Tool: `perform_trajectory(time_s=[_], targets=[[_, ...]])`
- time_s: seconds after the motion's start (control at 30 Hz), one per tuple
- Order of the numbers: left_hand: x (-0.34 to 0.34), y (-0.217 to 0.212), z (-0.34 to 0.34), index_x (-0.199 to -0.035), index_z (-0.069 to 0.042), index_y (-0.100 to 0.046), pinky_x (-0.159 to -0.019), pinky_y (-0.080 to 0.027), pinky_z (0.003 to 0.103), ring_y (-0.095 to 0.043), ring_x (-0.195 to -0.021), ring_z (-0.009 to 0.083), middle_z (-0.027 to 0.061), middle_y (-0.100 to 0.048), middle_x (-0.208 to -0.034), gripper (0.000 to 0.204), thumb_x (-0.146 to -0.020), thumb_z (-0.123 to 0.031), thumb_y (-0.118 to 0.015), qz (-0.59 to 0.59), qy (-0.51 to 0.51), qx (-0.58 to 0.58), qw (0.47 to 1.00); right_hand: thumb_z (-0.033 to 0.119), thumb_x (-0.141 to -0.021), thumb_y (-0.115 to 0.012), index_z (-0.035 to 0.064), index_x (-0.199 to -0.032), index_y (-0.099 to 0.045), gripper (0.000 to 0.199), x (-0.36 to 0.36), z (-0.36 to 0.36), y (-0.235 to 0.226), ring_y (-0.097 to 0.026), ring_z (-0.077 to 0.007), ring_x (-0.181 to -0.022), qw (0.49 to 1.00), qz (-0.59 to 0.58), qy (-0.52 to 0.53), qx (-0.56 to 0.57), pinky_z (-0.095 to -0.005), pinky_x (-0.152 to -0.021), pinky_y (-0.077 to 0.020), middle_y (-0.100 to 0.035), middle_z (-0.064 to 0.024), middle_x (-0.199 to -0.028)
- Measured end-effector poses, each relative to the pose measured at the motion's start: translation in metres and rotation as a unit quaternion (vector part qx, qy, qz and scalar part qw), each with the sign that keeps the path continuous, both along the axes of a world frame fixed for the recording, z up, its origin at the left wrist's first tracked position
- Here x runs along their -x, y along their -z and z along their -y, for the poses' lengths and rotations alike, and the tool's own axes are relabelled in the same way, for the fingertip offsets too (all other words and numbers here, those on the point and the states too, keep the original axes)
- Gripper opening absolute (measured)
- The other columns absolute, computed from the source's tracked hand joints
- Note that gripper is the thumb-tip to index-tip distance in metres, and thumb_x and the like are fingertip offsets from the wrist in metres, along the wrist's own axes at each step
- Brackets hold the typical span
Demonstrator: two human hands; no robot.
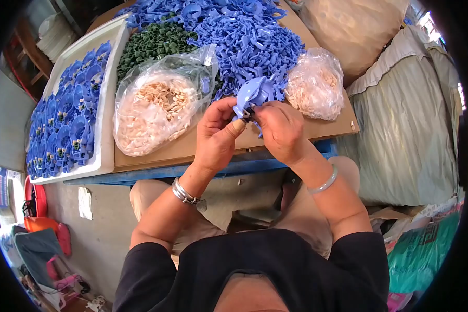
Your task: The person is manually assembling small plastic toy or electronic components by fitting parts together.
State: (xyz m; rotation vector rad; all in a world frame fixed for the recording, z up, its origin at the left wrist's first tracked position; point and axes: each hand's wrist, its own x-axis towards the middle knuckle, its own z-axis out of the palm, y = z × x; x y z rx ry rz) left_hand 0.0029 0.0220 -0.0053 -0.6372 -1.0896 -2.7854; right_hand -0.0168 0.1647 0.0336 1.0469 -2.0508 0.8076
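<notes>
A person's left hand [217, 138] and right hand [283, 130] nearly meet, both clamped on a glossy, curved blue plastic part [255, 92] held above a brown cardboard-topped table [340, 125]. Behind is a heap of small blue plastic pieces [244, 47]. Clear plastic bags of cream-coloured pieces [151, 117] sit on either side; a white rectangular tray [108, 99] holds blue assemblies [70, 127] at left.

Small assembly workshop, pretty clearly: blue plastic parts [249, 47] are heaped on a cardboard-topped table [179, 149], more are lined up in a white tray [106, 130], and bulky sacks [405, 125] are parked alongside.
</notes>
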Motion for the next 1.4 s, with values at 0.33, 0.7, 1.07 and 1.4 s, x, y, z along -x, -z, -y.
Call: perform_trajectory(time_s=[0.33, 0.7, 1.07, 1.4], targets=[[0.003, -0.008, 0.004, -0.11, -0.006, -0.048, -0.078, -0.045, 0.028, -0.053, -0.098, 0.0167, 0.0108, -0.051, -0.116, 0.03, -0.081, -0.002, -0.054, 0.082, 0.021, -0.084, 0.993, -0.005, -0.072, -0.059, 0.0001, -0.083, -0.055, 0.012, 0.004, 0.002, 0.0, -0.054, -0.0155, -0.061, 0.987, 0.093, -0.07, 0.106, -0.0244, -0.054, -0.0441, -0.057, -0.0082, -0.072], [0.002, -0.008, 0.005, -0.111, -0.004, -0.046, -0.088, -0.041, 0.031, -0.051, -0.102, 0.0182, 0.0125, -0.05, -0.117, 0.034, -0.079, -0.001, -0.056, 0.043, 0.015, -0.057, 0.997, 0.004, -0.079, -0.057, -0.0023, -0.081, -0.056, 0.007, -0.006, 0.005, -0.008, -0.047, -0.007, -0.053, 0.853, 0.439, -0.074, 0.273, -0.019, -0.047, -0.0388, -0.056, -0.0035, -0.066], [-0.001, -0.007, 0.004, -0.111, 0.0, -0.046, -0.088, -0.038, 0.028, -0.049, -0.101, 0.0149, 0.0086, -0.052, -0.111, 0.036, -0.077, -0.001, -0.058, 0.019, -0.021, 0.012, 1.0, 0.007, -0.077, -0.061, -0.0029, -0.08, -0.056, 0.011, -0.005, 0.0, -0.007, -0.05, -0.0101, -0.05, 0.745, 0.546, -0.146, 0.354, -0.0192, -0.044, -0.0395, -0.058, -0.0079, -0.068], [-0.001, -0.002, 0.003, -0.113, -0.001, -0.046, -0.088, -0.038, 0.029, -0.049, -0.103, 0.0162, 0.0109, -0.05, -0.116, 0.038, -0.077, 0.001, -0.058, -0.049, -0.083, 0.081, 0.992, 0.003, -0.078, -0.058, -0.003, -0.084, -0.057, 0.009, -0.009, 0.002, -0.007, -0.053, -0.0109, -0.055, 0.734, 0.53, -0.147, 0.399, -0.02, -0.048, -0.0429, -0.059, -0.0076, -0.072]])
